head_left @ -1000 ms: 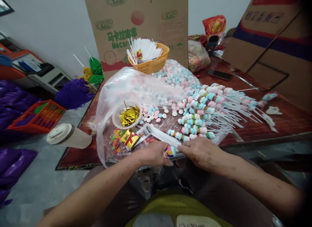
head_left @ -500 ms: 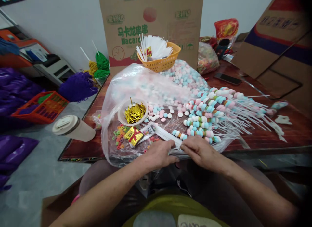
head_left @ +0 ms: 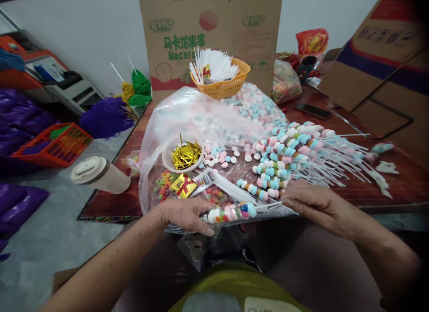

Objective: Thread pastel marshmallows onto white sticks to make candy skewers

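Observation:
A candy skewer (head_left: 231, 212) of white, pink and blue marshmallow pieces lies level at the table's near edge, inside a clear printed wrapper. Its left end is pinched in my left hand (head_left: 187, 214), thumb below and fingers partly hidden. My right hand (head_left: 318, 207) closes its fingertips round thin white sticks (head_left: 271, 204) at the right end; exactly how many I cannot tell. Just behind are a bundle of white sticks (head_left: 231, 187), a gold packet (head_left: 183, 186) and fruit-coloured candy rings (head_left: 163, 183). A heap of finished-looking marshmallow skewers (head_left: 295, 146) rests to the right.
A bowl of gold twist ties (head_left: 186, 154) stands at centre left. Beyond it spreads a plastic bag of loose marshmallows (head_left: 254, 106), with a yellow basket (head_left: 231, 86) of white paper sticks behind. A lidded cup (head_left: 102, 174) stands left; a phone (head_left: 313, 110) lies right.
My hands, close together before, have moved apart, left hand leftward and right hand rightward. A wrapped candy skewer now shows stretched between them.

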Demonstrator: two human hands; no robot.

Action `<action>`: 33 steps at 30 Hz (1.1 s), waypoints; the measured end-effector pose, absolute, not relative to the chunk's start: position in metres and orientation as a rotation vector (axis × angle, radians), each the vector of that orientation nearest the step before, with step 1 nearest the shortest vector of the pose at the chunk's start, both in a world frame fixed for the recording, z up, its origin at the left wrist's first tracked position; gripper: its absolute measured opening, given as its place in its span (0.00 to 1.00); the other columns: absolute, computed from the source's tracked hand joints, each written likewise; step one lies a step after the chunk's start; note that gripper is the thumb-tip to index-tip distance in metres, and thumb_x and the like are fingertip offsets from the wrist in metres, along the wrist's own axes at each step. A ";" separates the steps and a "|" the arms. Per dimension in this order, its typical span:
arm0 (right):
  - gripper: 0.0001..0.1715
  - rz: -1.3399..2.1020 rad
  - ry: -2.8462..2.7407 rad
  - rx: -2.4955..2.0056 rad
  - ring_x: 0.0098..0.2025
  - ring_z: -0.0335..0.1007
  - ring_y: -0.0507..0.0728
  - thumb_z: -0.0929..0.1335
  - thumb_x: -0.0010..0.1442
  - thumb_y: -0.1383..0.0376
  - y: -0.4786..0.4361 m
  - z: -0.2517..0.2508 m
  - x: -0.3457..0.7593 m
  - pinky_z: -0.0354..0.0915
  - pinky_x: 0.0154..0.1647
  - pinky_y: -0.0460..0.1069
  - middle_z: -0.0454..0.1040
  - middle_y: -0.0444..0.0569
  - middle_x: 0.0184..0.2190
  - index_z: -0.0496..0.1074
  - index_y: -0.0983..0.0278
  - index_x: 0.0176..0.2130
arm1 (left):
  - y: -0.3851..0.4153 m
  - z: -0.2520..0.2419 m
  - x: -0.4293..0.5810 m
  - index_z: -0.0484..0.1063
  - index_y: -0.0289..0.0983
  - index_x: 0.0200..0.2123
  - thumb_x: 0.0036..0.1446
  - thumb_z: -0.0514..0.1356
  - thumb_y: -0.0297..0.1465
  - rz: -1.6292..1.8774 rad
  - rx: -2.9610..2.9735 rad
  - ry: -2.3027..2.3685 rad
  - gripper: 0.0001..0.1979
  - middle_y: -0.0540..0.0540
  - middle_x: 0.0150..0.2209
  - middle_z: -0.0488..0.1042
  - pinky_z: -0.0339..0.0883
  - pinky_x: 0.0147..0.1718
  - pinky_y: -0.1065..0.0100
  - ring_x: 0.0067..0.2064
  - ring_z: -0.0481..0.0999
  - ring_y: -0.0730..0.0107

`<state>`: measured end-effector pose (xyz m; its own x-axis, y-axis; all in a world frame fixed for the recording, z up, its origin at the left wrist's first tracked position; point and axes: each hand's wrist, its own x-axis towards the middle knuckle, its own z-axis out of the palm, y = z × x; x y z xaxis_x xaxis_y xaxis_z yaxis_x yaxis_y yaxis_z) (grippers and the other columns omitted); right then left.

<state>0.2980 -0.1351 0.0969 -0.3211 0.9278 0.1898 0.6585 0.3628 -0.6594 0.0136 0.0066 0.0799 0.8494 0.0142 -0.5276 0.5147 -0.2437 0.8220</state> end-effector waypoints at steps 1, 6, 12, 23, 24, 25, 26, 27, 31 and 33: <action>0.11 0.658 -2.081 -1.373 0.32 0.61 0.53 0.60 0.61 0.63 -0.137 0.099 0.300 0.57 0.37 0.48 0.67 0.46 0.27 0.65 0.62 0.29 | 0.008 0.082 0.014 0.67 0.34 0.37 0.49 0.58 0.38 -0.539 1.788 0.415 0.15 0.52 0.27 0.69 0.61 0.27 0.74 0.28 0.66 0.73; 0.19 0.762 -1.841 -1.578 0.24 0.54 0.50 0.58 0.62 0.58 -0.143 0.093 0.294 0.53 0.26 0.46 0.55 0.41 0.20 0.57 0.63 0.22 | -0.007 0.092 0.021 0.62 0.38 0.50 0.46 0.60 0.38 -0.377 2.278 0.676 0.26 0.43 0.47 0.69 0.61 0.44 0.65 0.46 0.68 0.59; 0.19 0.749 -1.790 -1.572 0.24 0.53 0.50 0.57 0.62 0.58 -0.138 0.084 0.274 0.52 0.26 0.46 0.55 0.42 0.20 0.56 0.63 0.22 | -0.037 0.085 0.051 0.66 0.38 0.43 0.48 0.57 0.39 -0.220 2.472 0.919 0.18 0.43 0.38 0.73 0.61 0.39 0.64 0.41 0.70 0.58; 0.17 0.716 -2.035 -1.408 0.27 0.56 0.51 0.57 0.63 0.61 -0.142 0.102 0.289 0.54 0.32 0.47 0.60 0.43 0.22 0.59 0.63 0.24 | -0.004 0.105 0.032 0.69 0.35 0.39 0.43 0.62 0.34 -0.417 1.880 0.460 0.17 0.52 0.29 0.69 0.60 0.26 0.75 0.29 0.67 0.73; 0.19 0.759 -1.998 -1.432 0.26 0.55 0.51 0.57 0.63 0.60 -0.142 0.101 0.288 0.54 0.30 0.47 0.59 0.43 0.21 0.58 0.63 0.23 | -0.004 0.106 0.032 0.68 0.35 0.40 0.44 0.61 0.34 -0.385 1.882 0.484 0.18 0.52 0.30 0.70 0.60 0.27 0.75 0.30 0.67 0.72; 0.20 0.807 -1.952 -1.454 0.26 0.54 0.51 0.57 0.63 0.58 -0.142 0.100 0.288 0.54 0.29 0.47 0.57 0.43 0.20 0.58 0.63 0.22 | -0.005 0.106 0.033 0.68 0.35 0.41 0.45 0.61 0.33 -0.337 1.901 0.498 0.18 0.52 0.32 0.70 0.61 0.29 0.75 0.31 0.68 0.72; 0.21 0.854 -1.898 -1.480 0.25 0.54 0.50 0.57 0.62 0.57 -0.143 0.099 0.287 0.53 0.28 0.46 0.56 0.42 0.20 0.57 0.63 0.21 | -0.006 0.107 0.034 0.68 0.36 0.42 0.46 0.60 0.33 -0.286 1.932 0.503 0.18 0.51 0.34 0.71 0.61 0.31 0.74 0.33 0.68 0.71; 0.22 0.897 -1.844 -1.505 0.24 0.53 0.50 0.56 0.62 0.56 -0.143 0.098 0.288 0.53 0.26 0.46 0.55 0.42 0.19 0.57 0.63 0.21 | -0.006 0.107 0.035 0.68 0.37 0.43 0.46 0.60 0.33 -0.246 1.972 0.507 0.18 0.51 0.35 0.71 0.61 0.33 0.74 0.35 0.68 0.70; 0.22 0.970 -1.714 -1.569 0.23 0.51 0.50 0.57 0.61 0.54 -0.144 0.098 0.294 0.51 0.23 0.45 0.54 0.42 0.20 0.57 0.63 0.21 | -0.007 0.110 0.033 0.70 0.38 0.40 0.45 0.60 0.34 -0.281 2.064 0.542 0.15 0.52 0.36 0.72 0.61 0.34 0.73 0.36 0.69 0.69; 0.21 0.973 -1.740 -1.548 0.23 0.51 0.50 0.58 0.61 0.55 -0.143 0.100 0.295 0.51 0.23 0.45 0.54 0.42 0.20 0.58 0.63 0.22 | -0.006 0.111 0.032 0.70 0.38 0.39 0.45 0.60 0.35 -0.327 2.065 0.552 0.15 0.52 0.34 0.72 0.61 0.33 0.74 0.34 0.69 0.70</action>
